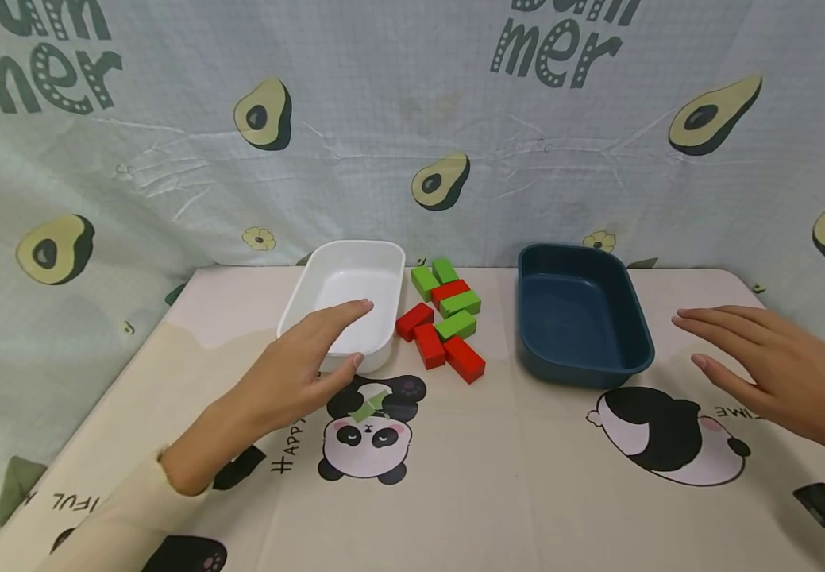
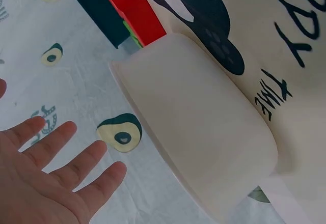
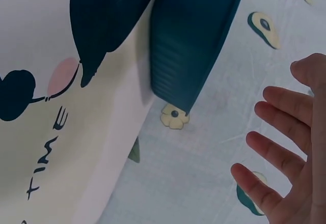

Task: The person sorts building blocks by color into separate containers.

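Observation:
A white tray (image 1: 298, 306) and a dark blue tray (image 1: 637, 338) stand at the back of the table, both empty. Between them lies a cluster of red blocks (image 1: 464, 358) and green blocks (image 1: 460, 303). My left hand (image 1: 312, 357) hovers flat over the white tray's near corner with straight fingers and holds nothing. My right hand (image 1: 769, 361) hovers flat to the right of the blue tray, also holding nothing. The left wrist view shows the white tray's wall (image 2: 204, 132) beside my spread fingers (image 2: 61, 158). In the right wrist view the blue tray (image 3: 193, 40) sits left of my fingers (image 3: 277, 142).
The table wears a cream cloth (image 1: 498, 492) printed with pandas. An avocado-print sheet (image 1: 412, 119) hangs behind and drapes the left side. The table's back edge runs just behind the trays.

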The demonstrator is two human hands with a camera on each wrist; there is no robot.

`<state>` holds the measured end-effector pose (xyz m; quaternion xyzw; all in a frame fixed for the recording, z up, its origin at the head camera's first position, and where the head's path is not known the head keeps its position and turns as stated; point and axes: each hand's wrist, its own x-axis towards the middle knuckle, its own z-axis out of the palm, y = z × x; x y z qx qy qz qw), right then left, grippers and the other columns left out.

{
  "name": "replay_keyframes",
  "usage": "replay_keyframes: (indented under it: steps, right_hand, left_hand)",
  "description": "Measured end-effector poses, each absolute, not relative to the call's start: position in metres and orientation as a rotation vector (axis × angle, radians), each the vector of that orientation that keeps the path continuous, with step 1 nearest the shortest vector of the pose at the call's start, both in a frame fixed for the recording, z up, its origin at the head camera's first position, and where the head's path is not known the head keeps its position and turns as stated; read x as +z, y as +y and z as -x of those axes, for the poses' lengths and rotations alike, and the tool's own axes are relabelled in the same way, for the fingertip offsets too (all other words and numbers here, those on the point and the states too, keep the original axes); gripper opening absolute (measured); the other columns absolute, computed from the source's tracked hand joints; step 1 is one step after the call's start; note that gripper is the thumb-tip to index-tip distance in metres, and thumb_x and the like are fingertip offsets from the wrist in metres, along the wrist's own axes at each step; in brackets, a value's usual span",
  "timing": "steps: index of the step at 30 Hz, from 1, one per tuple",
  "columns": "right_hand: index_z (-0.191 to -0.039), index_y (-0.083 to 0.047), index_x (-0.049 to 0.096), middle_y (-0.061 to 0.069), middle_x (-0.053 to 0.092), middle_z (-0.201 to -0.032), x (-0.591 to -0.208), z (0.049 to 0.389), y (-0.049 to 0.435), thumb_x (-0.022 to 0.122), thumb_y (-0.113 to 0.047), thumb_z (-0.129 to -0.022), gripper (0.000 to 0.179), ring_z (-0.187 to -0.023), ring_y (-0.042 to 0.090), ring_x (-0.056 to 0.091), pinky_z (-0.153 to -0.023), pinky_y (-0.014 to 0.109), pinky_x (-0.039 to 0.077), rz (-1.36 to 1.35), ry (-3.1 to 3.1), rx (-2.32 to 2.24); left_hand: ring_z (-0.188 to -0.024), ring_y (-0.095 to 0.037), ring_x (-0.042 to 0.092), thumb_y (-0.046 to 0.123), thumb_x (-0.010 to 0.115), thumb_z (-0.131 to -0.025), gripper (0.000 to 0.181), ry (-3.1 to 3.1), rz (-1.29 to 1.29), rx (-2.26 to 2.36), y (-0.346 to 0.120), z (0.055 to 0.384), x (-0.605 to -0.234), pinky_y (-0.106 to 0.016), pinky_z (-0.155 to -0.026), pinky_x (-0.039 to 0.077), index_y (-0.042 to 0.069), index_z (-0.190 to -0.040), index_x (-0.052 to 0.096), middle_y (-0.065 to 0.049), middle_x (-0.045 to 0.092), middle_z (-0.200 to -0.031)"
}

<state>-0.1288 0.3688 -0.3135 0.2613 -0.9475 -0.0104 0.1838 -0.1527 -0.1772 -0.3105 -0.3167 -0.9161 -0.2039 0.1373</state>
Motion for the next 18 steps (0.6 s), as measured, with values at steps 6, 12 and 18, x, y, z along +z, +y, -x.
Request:
replay_keyframes:
  steps: [6,12,18]
  right_hand:
    - [-0.143,-0.010,0.056,0.018,0.056,-0.142,-0.319,0.139,0.368,0.068,-0.026,-0.096,0.051,-0.127,0.038,0.046,-0.127,0.047,0.018,-0.680,-2.721,0.078]
    - [-0.140,-0.007,0.058,0.019,0.057,-0.141,-0.323,0.148,0.369,0.071,-0.020,-0.095,0.049,-0.128,0.039,0.047,-0.121,0.055,0.029,-0.652,-2.753,0.219]
    - [-0.140,-0.007,0.058,0.022,0.056,-0.142,-0.329,0.158,0.372,0.071,-0.019,-0.095,0.048,-0.130,0.043,0.046,-0.110,0.069,0.034,-0.609,-2.790,0.329]
  left_hand:
    - [-0.138,-0.021,0.047,0.034,0.057,-0.100,0.061,-2.657,0.971,-0.595,-0.165,0.155,-0.311,-0.049,-0.109,0.048,0.024,-0.157,0.038,0.001,0.048,-0.154]
    - [-0.139,-0.022,0.047,0.031,0.058,-0.100,0.059,-2.625,1.072,-0.635,-0.151,0.156,-0.313,-0.047,-0.110,0.048,0.018,-0.155,0.041,-0.001,0.048,-0.154]
    - [-0.139,-0.018,0.046,0.033,0.057,-0.099,0.057,-2.611,1.140,-0.654,-0.138,0.156,-0.313,-0.043,-0.112,0.046,0.020,-0.153,0.043,0.003,0.048,-0.154]
